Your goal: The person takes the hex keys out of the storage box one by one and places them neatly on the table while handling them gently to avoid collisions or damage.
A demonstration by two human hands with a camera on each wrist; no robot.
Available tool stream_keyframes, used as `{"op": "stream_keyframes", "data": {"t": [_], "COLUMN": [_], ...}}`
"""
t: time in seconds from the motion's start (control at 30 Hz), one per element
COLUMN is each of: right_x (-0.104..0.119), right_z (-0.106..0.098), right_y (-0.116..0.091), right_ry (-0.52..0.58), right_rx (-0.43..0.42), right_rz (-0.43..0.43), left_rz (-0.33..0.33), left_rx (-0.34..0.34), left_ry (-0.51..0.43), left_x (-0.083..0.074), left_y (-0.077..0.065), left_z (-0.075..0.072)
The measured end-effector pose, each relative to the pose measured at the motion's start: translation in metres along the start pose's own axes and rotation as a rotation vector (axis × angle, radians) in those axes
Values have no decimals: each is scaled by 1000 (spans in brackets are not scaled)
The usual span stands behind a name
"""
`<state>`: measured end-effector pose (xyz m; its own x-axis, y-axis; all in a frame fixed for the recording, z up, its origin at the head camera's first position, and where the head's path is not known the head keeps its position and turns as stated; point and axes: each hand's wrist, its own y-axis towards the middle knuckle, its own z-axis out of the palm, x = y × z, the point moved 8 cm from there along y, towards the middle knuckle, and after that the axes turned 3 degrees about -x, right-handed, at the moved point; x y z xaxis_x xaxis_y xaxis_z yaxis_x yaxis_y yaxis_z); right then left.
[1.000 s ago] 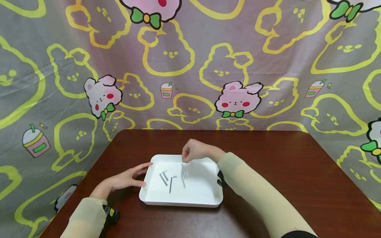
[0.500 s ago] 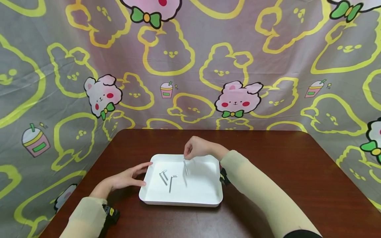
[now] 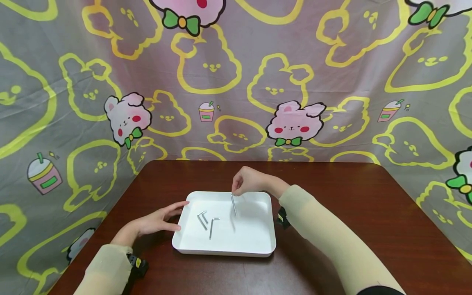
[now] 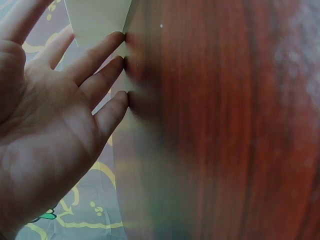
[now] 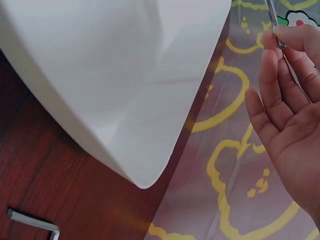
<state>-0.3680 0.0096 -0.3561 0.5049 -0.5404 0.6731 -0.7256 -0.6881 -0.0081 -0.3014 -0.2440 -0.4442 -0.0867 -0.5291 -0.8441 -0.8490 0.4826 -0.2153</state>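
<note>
My right hand [image 3: 248, 181] pinches a silver L-shaped hex key [image 3: 234, 205] between thumb and fingertips. The key hangs long arm down above the far middle of a white tray [image 3: 252, 235], its shadow below. In the right wrist view, the pinched key's end [image 5: 280, 44] shows at the fingertips. Three more hex keys lie in the tray's left half: two side by side [image 3: 202, 222] and one apart [image 3: 211, 230]. My left hand [image 3: 158, 220] rests at the tray's left side, thumb and a finger at its rim. Several fingertips [image 4: 120, 97] touch the table in the left wrist view.
Another L-shaped key [image 5: 32, 220] lies on the brown table [image 3: 332, 196] outside the tray, seen in the right wrist view; in the head view it cannot be made out. A patterned curtain [image 3: 236, 82] hangs behind and beside the table.
My right hand has moved slightly right and away with the hex key, which hangs a little higher in the head view. The left hand, tray and keys in it have not moved.
</note>
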Motion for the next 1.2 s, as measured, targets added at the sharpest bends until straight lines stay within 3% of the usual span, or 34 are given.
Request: {"op": "stream_keyframes", "data": {"t": [0.37, 0.63, 1.2], "right_x": [-14, -20, -42], "right_z": [-8, -26, -61], "right_y": [-7, -19, -47], "right_ry": [11, 48, 21], "right_rx": [5, -22, -75], "right_rz": [9, -14, 29], "left_rz": [-4, -9, 5], "left_rx": [-8, -17, -6], "left_ry": [-2, 1, 1], "left_x": [1, 1, -1], "left_y": [0, 1, 1], "left_z": [-1, -1, 0]}}
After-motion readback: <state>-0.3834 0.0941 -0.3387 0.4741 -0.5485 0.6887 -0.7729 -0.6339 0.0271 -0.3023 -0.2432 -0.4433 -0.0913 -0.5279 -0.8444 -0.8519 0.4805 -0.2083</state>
